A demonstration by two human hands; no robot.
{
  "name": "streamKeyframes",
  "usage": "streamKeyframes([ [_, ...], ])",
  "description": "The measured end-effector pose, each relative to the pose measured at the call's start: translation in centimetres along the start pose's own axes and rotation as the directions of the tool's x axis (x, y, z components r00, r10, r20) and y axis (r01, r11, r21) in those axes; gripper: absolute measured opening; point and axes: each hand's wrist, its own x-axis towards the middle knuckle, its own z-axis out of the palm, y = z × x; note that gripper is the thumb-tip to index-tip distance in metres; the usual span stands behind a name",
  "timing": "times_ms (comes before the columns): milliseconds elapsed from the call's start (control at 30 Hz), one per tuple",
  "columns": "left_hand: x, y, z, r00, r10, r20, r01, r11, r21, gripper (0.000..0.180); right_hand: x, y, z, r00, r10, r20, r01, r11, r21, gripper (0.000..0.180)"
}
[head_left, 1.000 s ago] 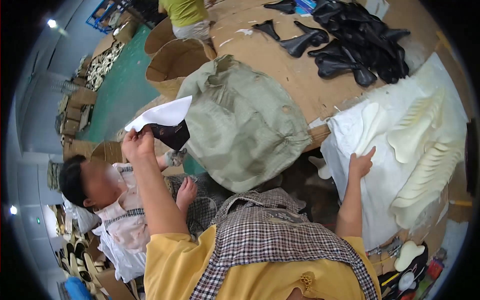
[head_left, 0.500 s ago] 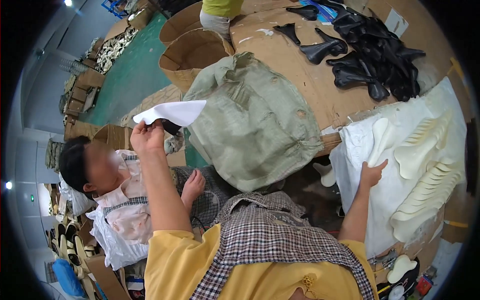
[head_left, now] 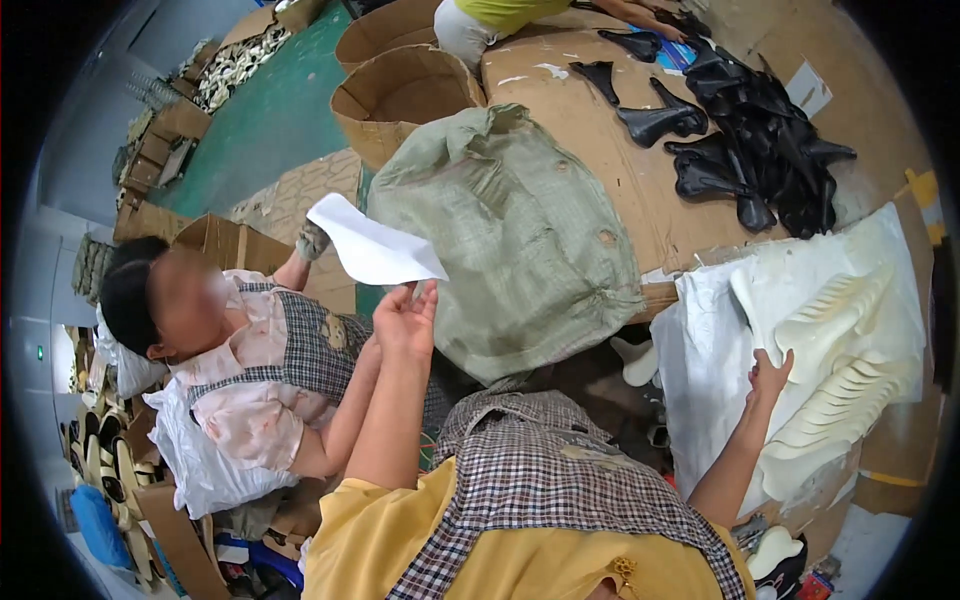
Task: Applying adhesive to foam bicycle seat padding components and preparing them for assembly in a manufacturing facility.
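Note:
My left hand (head_left: 405,318) is raised in front of me, its fingertips pinching the lower right edge of a smooth white saddle-shaped piece (head_left: 375,250). The piece looks like a bicycle saddle part, wide at one end and narrow at the other. My right hand (head_left: 768,378) is over the white sheet on the right, fingers closed at the narrow end of a cream saddle-shaped pad (head_left: 746,298); one finger sticks out. Beside it lie two overlapping rows of nested cream saddle pads (head_left: 842,305). Part of the grip is hidden behind my fingers.
A green woven sack (head_left: 500,250) hangs at the table's near edge. Black saddle pieces (head_left: 760,140) are heaped on the cardboard-covered table (head_left: 560,110). A co-worker (head_left: 255,370) sits close on my left, a gloved hand behind the white piece. Another person (head_left: 500,15) works at the far side.
My left hand has moved right and slightly lower with the white piece, which now slopes down to the right. My right hand moved slightly right and down. The co-worker's gloved hand has come into clearer view.

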Motion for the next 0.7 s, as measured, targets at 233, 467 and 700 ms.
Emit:
streamKeyframes([
  [233, 0.8, -4.5, -5.2, 0.99, -0.034, -0.135, 0.046, 0.995, 0.089, 0.023, -3.7, 0.0, 0.8, 0.923, 0.109, 0.368, -0.236, 0.918, 0.319, 0.088],
  [467, 0.7, -6.4, -8.4, 0.981, -0.029, -0.193, 0.054, 0.99, 0.127, 0.013, -6.1, -1.1, 3.3, 0.853, 0.184, 0.488, -0.362, 0.883, 0.3, 0.089],
  [700, 0.4, -7.8, -11.5, 0.971, -0.021, -0.239, 0.065, 0.982, 0.18, 0.012, -7.6, -1.5, 2.9, 0.841, 0.143, 0.522, -0.351, 0.878, 0.325, 0.088],
])
